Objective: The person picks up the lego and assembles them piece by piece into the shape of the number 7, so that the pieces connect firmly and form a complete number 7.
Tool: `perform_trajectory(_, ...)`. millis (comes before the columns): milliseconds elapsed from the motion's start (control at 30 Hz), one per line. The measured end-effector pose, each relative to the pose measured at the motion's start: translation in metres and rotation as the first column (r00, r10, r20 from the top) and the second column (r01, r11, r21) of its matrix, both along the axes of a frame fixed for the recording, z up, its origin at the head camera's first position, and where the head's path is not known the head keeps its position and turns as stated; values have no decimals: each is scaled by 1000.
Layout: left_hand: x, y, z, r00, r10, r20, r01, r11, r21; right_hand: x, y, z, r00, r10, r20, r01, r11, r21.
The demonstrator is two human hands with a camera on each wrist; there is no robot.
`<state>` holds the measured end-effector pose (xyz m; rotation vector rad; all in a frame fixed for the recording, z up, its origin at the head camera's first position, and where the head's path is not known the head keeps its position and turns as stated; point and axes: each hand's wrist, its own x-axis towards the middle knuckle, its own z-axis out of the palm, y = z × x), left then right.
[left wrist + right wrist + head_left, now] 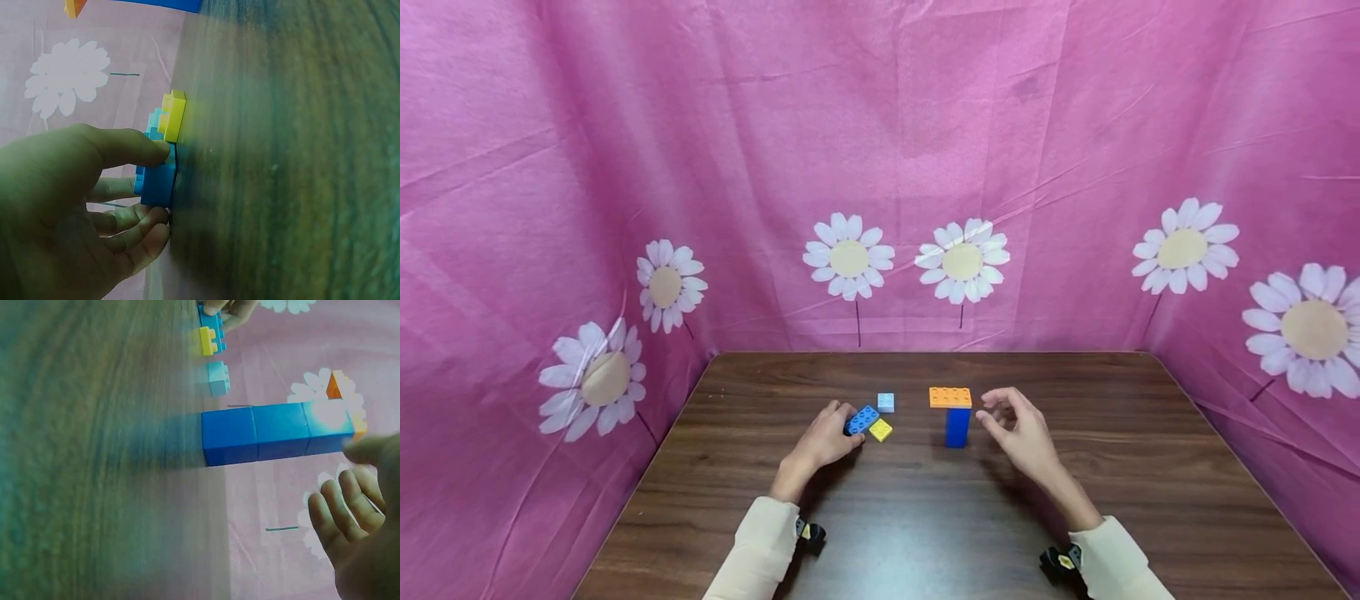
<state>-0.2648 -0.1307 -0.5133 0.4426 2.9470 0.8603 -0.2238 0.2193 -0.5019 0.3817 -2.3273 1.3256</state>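
Observation:
Flat on the table, a blue toy brick (pixel 862 419) with studs up is gripped between the thumb and fingers of my left hand (pixel 826 435). Close against it lies a small yellow brick (pixel 881 430), and a light blue brick (pixel 886 402) sits just behind. To the right stands an upright tower of stacked dark blue bricks (pixel 281 431). An orange brick (pixel 951 397) lies across its top, jutting out to the left. My right hand (pixel 1022 433) is beside the tower's right side, fingers loosely bent and holding nothing; whether the thumb touches the tower cannot be told.
Everything rests on a dark wooden table (pixel 895 517). A pink cloth (pixel 910 150) printed with white flowers hangs behind it and along both sides. Each wrist wears a small black camera band, the left one (pixel 809 533) near the sleeve.

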Motion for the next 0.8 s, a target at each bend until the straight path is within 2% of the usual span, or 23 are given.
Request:
perform_trajectory(67, 0, -1, 0, 1000, 2, -3, -2, 1000, 19, 6, -1, 4, 998, -48, -32, 48, 999, 5)
perform_trajectory(133, 0, -3, 0, 1000, 10, 1, -10, 999, 52, 12, -4, 10, 997, -47, -66, 48, 999, 21)
perform_trajectory(200, 0, -4, 2, 1000, 20, 3, -20, 995, 93, 18, -9, 14, 995, -4, -102, 9, 998, 57)
perform_trajectory(300, 0, -5, 4, 1000, 30, 3, -30, 988, 148, 25, -22, 19, 988, 102, -120, -87, 989, 122)
perform_trajectory(400, -1, -8, 5, 999, 38, -11, -35, 982, 188, 28, -38, 21, 981, 183, -69, -169, 972, 164)
perform_trajectory(567, -1, -15, 7, 998, 64, -29, -54, 965, 255, 22, -64, 17, 967, 246, 60, -253, 937, 242)
perform_trajectory(633, -1, -17, 8, 996, 83, -39, -68, 955, 287, 17, -74, 14, 960, 269, 77, -280, 917, 286)
perform_trajectory(733, -1, -19, 10, 992, 122, -27, -104, 927, 361, 11, -86, 9, 949, 301, 94, -315, 887, 338)
perform_trajectory(800, -2, -19, 11, 991, 137, -8, -121, 897, 425, 8, -93, 6, 941, 321, 105, -336, 867, 368)
